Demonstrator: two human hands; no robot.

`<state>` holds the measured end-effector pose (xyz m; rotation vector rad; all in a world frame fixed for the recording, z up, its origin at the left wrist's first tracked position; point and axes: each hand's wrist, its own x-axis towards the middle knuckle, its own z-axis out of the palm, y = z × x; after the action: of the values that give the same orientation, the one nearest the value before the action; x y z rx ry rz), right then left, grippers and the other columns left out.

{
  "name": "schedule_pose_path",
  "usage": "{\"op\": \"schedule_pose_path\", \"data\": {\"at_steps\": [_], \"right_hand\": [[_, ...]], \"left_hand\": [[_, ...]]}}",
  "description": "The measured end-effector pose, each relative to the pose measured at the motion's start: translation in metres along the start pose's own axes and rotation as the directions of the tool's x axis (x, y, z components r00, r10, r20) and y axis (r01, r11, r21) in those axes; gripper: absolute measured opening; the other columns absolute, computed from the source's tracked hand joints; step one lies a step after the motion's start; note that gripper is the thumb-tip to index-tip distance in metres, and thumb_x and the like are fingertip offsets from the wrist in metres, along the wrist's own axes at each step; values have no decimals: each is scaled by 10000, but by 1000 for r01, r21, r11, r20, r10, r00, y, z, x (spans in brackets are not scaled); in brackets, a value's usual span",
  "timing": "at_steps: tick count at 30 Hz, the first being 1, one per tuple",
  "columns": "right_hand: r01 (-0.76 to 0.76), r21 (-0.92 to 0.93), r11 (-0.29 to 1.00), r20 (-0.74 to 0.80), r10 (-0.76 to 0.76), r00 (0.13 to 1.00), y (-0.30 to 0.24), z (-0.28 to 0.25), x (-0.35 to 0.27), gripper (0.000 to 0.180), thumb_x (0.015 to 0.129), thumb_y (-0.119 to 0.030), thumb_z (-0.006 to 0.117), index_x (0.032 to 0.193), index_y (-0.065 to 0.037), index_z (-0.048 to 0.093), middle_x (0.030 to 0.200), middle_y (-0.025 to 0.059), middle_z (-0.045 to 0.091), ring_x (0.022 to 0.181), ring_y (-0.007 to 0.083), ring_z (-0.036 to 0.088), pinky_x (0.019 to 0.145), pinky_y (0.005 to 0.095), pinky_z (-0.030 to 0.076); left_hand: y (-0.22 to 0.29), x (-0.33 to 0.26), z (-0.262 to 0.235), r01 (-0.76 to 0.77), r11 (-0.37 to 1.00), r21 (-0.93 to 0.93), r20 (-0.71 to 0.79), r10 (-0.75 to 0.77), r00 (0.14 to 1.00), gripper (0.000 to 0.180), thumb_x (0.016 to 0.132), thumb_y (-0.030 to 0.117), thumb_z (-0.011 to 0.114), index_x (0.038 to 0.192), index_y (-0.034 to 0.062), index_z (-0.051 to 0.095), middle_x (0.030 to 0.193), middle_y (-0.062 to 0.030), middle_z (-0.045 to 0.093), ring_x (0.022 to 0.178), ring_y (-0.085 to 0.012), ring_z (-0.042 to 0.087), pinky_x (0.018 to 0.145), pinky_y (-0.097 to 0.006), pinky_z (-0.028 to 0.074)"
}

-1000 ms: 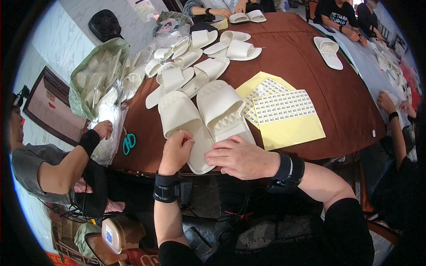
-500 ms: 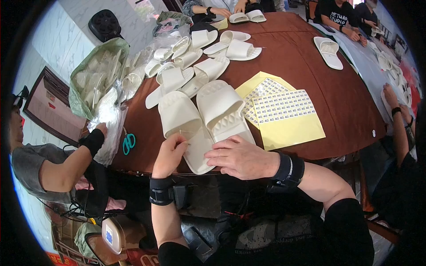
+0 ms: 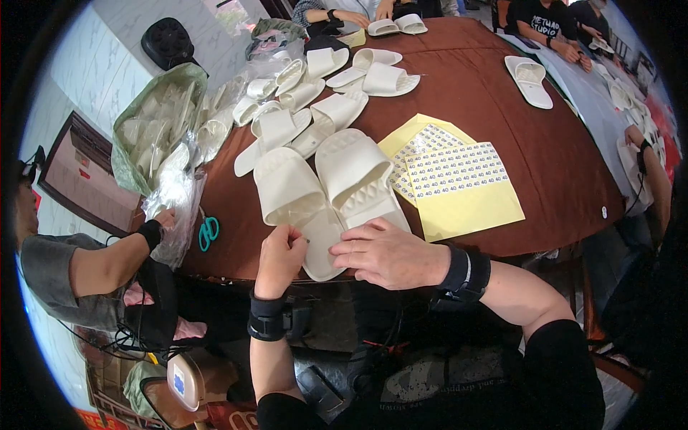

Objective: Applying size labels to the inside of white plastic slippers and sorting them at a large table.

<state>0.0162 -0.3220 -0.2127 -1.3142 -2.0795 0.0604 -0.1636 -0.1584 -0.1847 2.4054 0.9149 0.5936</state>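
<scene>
In front of me lie two white slippers side by side, heels toward me: a left one [image 3: 292, 188] and a right one [image 3: 355, 170]. My left hand [image 3: 282, 259] is at the outer edge of the left slipper's heel part, its thumb and fingers pinched together; whatever is between them is too small to make out. My right hand [image 3: 393, 256] lies across the right slipper's heel, fingers stretched left and fingertips resting on the left slipper's sole. Right of the slippers are sticker sheets [image 3: 459, 172] with yellow backing, printed with rows of numbers.
More white slippers [image 3: 337, 111] cover the brown tablecloth [image 3: 559, 193] ahead. Teal-handled scissors [image 3: 208, 233] lie at left, near a green bag [image 3: 158, 122] of wrapped slippers. A co-worker [image 3: 93, 265] handles clear plastic there; others sit across and at right. A single slipper [image 3: 529, 82] lies far right.
My left hand has shifted slightly right and down, away from the left slipper's strap, still pinched. My right hand stays on the slippers. The co-worker at left has moved a hand on the plastic.
</scene>
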Motion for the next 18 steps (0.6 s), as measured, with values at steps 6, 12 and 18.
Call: {"op": "schedule_pose_path", "data": {"at_steps": [6,12,18], "right_hand": [[-1,3,1000,-8,1,1000,0,1,-1,321,835,-182,652,1148,-117,621,1277,32,583,1225,204,491,1007,407,348],[10,-6,1000,-15,-10,1000,-1,-1,-1,321,829,-184,657,1141,-119,620,1268,24,584,1208,198,500,993,406,356],[14,-27,1000,-24,-15,1000,-2,-1,0,332,825,-183,659,1146,-117,614,1258,14,584,1196,194,507,986,401,364]], "left_hand": [[-4,0,8,-21,998,57,-55,24,998,92,815,55,601,838,-33,587,692,-189,628,635,-322,642,599,-394,501],[-4,-3,13,-79,997,26,-121,81,989,105,831,21,570,927,-10,540,717,-194,622,660,-352,640,602,-402,498],[-9,-5,13,-114,992,-47,-155,106,982,138,849,10,557,985,1,538,700,-144,606,626,-259,619,592,-363,486]]}}
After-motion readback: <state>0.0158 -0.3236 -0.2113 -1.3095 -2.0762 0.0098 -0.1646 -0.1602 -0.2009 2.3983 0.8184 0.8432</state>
